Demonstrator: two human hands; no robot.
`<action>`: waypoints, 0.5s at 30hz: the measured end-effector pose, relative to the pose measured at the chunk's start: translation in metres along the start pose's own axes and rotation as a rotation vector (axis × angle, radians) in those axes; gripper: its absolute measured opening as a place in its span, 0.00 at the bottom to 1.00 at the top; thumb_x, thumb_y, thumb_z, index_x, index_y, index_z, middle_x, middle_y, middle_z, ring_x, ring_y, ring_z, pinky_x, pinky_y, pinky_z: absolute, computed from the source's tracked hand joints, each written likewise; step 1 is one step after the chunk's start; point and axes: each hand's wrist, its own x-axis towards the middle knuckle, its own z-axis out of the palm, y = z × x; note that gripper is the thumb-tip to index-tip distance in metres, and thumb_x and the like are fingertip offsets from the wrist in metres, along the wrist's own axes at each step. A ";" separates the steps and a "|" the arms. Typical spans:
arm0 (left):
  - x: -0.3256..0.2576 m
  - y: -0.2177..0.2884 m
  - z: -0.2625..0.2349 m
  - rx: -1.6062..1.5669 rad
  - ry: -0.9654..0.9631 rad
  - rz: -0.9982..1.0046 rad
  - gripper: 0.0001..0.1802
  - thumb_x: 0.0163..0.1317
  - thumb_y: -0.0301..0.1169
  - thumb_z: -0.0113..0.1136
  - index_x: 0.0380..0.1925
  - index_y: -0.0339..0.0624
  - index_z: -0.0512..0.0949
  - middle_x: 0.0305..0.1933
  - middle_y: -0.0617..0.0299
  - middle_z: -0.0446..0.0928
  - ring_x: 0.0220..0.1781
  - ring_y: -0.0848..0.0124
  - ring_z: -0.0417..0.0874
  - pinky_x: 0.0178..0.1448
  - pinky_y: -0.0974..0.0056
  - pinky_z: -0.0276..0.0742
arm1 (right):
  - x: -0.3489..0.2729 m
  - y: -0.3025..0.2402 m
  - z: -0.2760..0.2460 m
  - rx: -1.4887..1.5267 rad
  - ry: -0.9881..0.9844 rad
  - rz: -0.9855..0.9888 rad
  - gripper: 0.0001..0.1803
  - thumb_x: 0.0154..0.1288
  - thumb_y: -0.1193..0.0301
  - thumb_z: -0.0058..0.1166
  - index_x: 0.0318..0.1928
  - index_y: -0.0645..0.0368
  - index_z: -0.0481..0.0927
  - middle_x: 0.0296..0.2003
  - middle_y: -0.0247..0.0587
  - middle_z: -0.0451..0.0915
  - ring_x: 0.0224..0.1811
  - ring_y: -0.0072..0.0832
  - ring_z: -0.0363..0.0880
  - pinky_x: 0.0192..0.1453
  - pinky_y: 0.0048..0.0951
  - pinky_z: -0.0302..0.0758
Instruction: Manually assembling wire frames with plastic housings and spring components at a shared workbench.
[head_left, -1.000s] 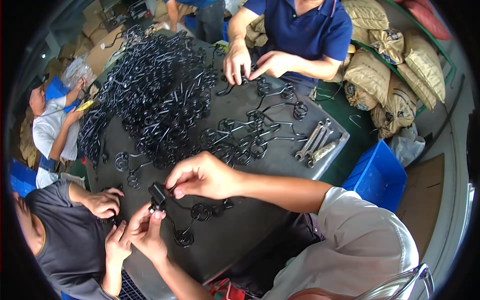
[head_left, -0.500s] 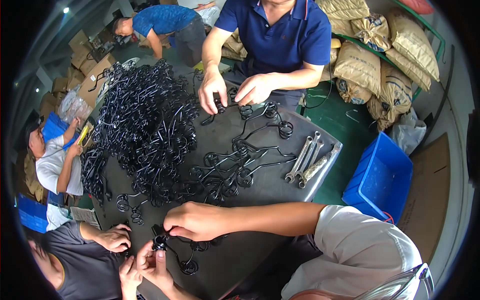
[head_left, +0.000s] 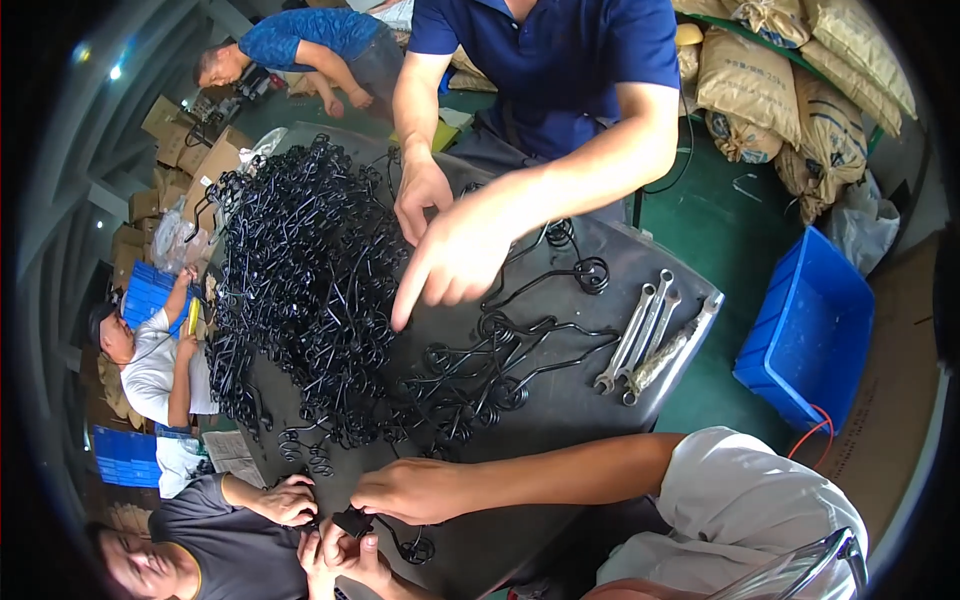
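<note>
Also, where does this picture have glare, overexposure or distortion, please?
Head view: fisheye bending and black corners; a lamp flares at upper left; the co-worker's pointing hand is washed out; the small black part held near the bottom shows little detail.

Left hand (head_left: 362, 562) holding black part (head_left: 353, 522), right hand (head_left: 415, 490) at it, coiled black wire heap (head_left: 300, 290), wrenches (head_left: 627, 338)

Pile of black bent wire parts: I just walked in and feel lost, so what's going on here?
The camera wearer's left hand holds a small black part, with the right hand close against it. Across the table, a co-worker in navy stretches a finger toward the pile. Wrenches lie at the right.
</note>
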 end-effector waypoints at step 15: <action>0.037 0.063 0.029 -0.203 -0.033 -0.253 0.23 0.49 0.21 0.79 0.43 0.36 0.77 0.45 0.62 0.78 0.47 0.73 0.78 0.56 0.67 0.73 | 0.005 0.000 0.007 0.725 0.057 0.593 0.03 0.70 0.85 0.53 0.41 0.71 0.79 0.32 0.43 0.83 0.33 0.27 0.87 0.38 0.28 0.87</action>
